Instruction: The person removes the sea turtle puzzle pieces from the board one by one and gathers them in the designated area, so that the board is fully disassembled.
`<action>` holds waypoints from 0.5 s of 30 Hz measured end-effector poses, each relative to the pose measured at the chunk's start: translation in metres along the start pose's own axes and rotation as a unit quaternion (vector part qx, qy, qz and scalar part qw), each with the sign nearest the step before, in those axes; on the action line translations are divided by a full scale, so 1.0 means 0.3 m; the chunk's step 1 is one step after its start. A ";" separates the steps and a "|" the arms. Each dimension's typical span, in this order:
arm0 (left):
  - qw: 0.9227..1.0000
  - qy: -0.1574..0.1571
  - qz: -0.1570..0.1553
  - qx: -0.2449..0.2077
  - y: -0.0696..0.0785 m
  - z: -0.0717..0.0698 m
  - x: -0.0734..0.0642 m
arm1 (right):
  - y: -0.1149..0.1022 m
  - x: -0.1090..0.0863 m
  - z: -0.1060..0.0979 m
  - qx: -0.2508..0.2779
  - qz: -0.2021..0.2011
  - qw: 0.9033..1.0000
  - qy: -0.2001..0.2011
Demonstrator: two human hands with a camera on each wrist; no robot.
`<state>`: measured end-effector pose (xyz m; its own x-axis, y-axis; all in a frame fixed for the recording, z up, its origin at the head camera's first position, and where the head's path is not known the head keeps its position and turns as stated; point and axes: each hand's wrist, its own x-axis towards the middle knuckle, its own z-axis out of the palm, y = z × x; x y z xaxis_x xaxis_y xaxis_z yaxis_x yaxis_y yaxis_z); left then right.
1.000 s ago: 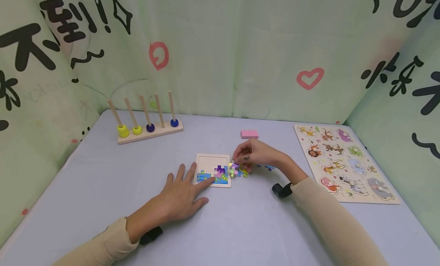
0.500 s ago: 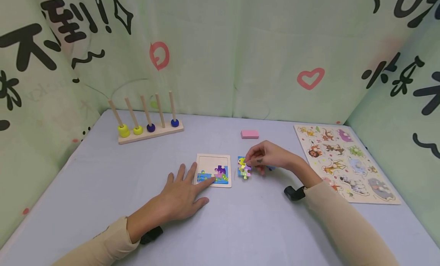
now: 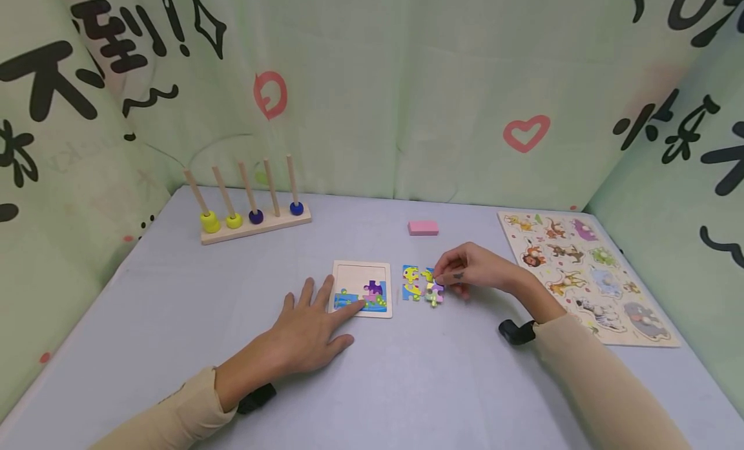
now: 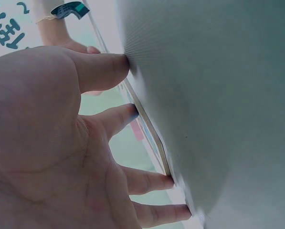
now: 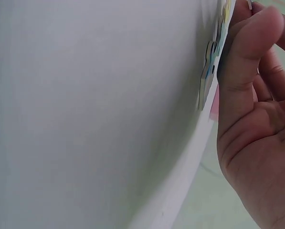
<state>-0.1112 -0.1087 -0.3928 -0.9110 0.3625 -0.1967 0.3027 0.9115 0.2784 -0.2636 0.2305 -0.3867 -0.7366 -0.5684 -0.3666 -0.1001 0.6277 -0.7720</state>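
left hand (image 3: 307,330) splayed, touching the tray (image 3: 351,274); right hand (image 3: 472,268) pinching a piece (image 3: 434,294) by loose pieces (image 3: 411,275). pink block (image 3: 422,228) behind, peg rack (image 3: 267,225) back left, sleeve (image 3: 604,372) overlapping the animal board (image 3: 581,270).

The small puzzle tray (image 3: 360,271) looks like smooth, pale, matt wood, while the jigsaw pieces (image 3: 411,275) have smooth printed faces over pale, wood-like edges. At far left, the peg stand (image 3: 265,226) is plain matt wood, its yellow beads (image 3: 210,222) smooth. The animal puzzle board (image 3: 575,267) at right appears to be printed wood. Soft, matt cloth makes up the tablecloth (image 3: 372,379), far curtain (image 3: 453,114) and near sleeves (image 3: 610,385).
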 end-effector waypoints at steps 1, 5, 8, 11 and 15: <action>1.000 0.001 0.000 0.001 0.000 0.000 0.000 | 0.003 -0.003 -0.002 -0.001 0.000 1.000 0.001; 1.000 0.000 -0.001 0.002 0.001 -0.001 -0.001 | 0.008 -0.011 -0.009 0.002 0.000 1.000 0.001; 1.000 -0.002 -0.002 0.002 0.002 -0.002 -0.002 | 0.009 -0.013 -0.010 0.005 0.002 1.000 0.000; 1.000 -0.001 -0.003 0.002 0.003 -0.003 -0.002 | 0.010 -0.014 -0.010 0.007 0.004 1.000 0.000; 1.000 -0.001 -0.003 0.003 0.003 -0.003 -0.001 | 0.011 -0.012 -0.008 0.005 0.005 1.000 0.000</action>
<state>-0.1108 -0.1083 -0.3916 -0.9126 0.3566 -0.2000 0.2982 0.9152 0.2711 -0.2629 0.2358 -0.3866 -0.7374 -0.5621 -0.3746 -0.0854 0.6277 -0.7737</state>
